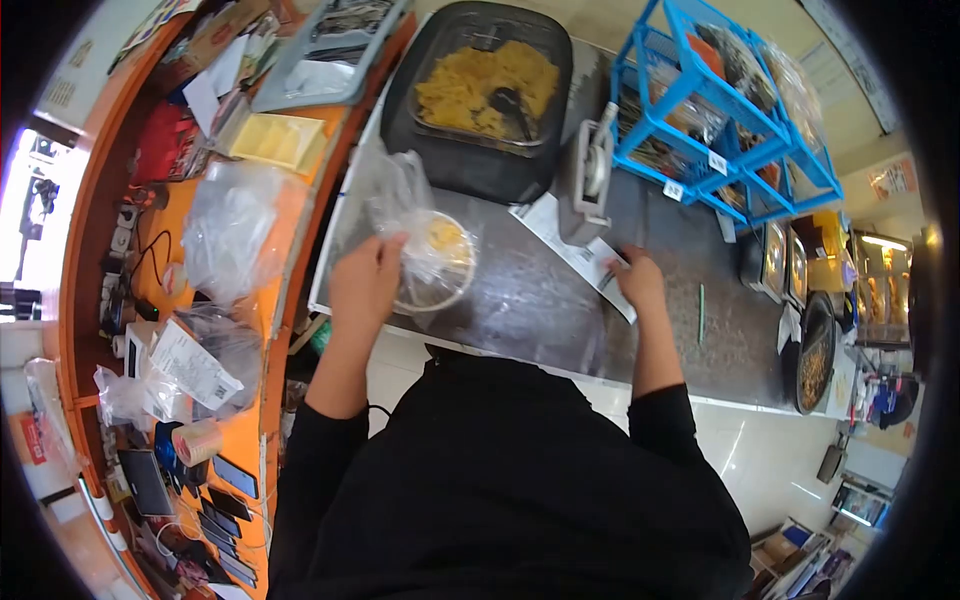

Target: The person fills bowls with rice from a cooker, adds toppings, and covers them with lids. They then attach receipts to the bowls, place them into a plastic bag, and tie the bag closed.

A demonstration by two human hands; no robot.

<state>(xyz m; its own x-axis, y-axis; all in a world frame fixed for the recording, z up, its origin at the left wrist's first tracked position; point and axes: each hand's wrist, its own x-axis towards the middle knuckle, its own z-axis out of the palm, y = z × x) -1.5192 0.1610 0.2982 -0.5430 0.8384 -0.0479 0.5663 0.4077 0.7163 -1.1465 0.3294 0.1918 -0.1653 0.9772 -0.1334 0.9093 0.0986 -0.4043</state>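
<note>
My left hand [366,280] is closed on a clear plastic bag [404,190], which stands up above a round white-rimmed container [450,290] at the counter's left. Yellow food [445,238] shows through the plastic. My right hand [638,278] pinches the lower right part of a long white paper strip with printing [568,246]. The strip slants across the counter beneath a grey dispenser [586,185] that holds a white roll. A green stick [701,314] lies to the right of my right hand.
Behind the bag stands a black pan [455,168] with a glass dish of yellow food and a dark spoon. Blue tiered baskets [720,150] hold packets at the back right. An orange shelf [245,440] on the left carries bags and phones. A round dark tray [816,352] sits far right.
</note>
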